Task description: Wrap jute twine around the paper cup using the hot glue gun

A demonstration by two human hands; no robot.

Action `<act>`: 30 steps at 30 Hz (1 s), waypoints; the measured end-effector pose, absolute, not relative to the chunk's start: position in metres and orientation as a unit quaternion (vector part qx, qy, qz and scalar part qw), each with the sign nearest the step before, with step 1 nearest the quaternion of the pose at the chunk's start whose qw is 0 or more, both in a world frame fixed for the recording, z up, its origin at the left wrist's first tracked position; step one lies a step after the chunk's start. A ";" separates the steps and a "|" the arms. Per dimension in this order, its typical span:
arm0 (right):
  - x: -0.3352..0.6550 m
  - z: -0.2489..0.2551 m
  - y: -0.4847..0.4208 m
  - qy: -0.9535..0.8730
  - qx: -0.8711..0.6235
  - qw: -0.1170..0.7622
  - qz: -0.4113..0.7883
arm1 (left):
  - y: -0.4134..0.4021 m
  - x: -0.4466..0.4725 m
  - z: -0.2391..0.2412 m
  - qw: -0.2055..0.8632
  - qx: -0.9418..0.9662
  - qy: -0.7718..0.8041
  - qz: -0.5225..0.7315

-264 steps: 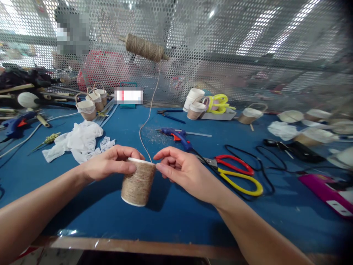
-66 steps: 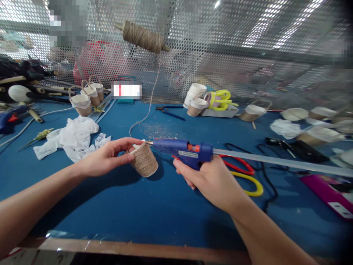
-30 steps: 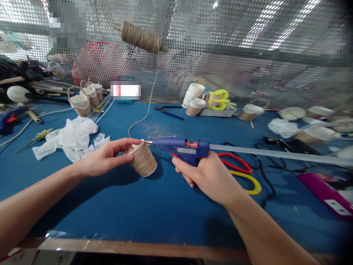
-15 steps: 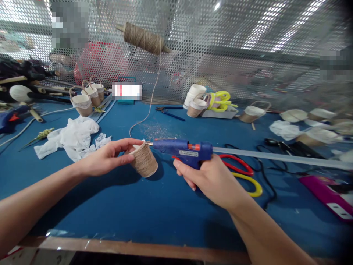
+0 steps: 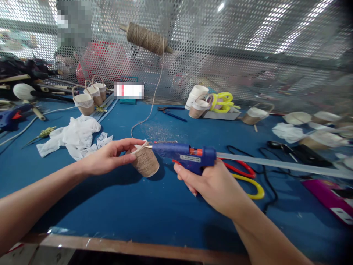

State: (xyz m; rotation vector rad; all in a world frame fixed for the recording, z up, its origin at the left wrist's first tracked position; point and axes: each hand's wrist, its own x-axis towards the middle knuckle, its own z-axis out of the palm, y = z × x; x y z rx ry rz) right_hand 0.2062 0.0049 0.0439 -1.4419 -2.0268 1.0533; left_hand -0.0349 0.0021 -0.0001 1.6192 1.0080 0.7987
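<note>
My left hand [image 5: 113,156] pinches the rim of a small paper cup [image 5: 146,162] wrapped in brown twine, tilted above the blue table. Closed around the handle of a blue glue gun [image 5: 176,152] is my right hand [image 5: 205,180]. The gun's metal nozzle meets the cup near its upper rim, and a long translucent glue stick [image 5: 264,162] runs out of its back. A strand of twine [image 5: 151,106] comes down from a spool [image 5: 146,38] on the mesh and passes behind my left fingers. Some of the cup's rim is hidden by those fingers.
White lace [image 5: 73,136] lies left of the cup. Pliers [image 5: 172,113] rest behind it. Scissors with red and yellow handles [image 5: 256,189] and a magenta power strip [image 5: 328,198] are on the right. Small finished baskets [image 5: 84,105] stand at the back left. A second glue gun [image 5: 13,116] lies far left.
The whole view has shifted slightly. Both hands keep their grips, and the nozzle stays at the cup's rim with little visible movement.
</note>
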 end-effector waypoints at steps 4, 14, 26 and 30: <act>0.204 0.044 0.005 -0.722 -0.534 0.210 0.387 | 0.002 -0.034 0.001 0.514 0.671 0.420 0.332; 0.203 0.038 0.000 -0.752 -0.501 0.234 0.360 | 0.002 -0.035 0.000 0.520 0.668 0.419 0.330; 0.206 0.041 0.009 -0.740 -0.525 0.228 0.354 | 0.002 -0.035 0.000 0.514 0.669 0.425 0.329; 0.206 0.040 0.013 -0.743 -0.517 0.232 0.356 | 0.002 -0.034 0.000 0.520 0.666 0.419 0.332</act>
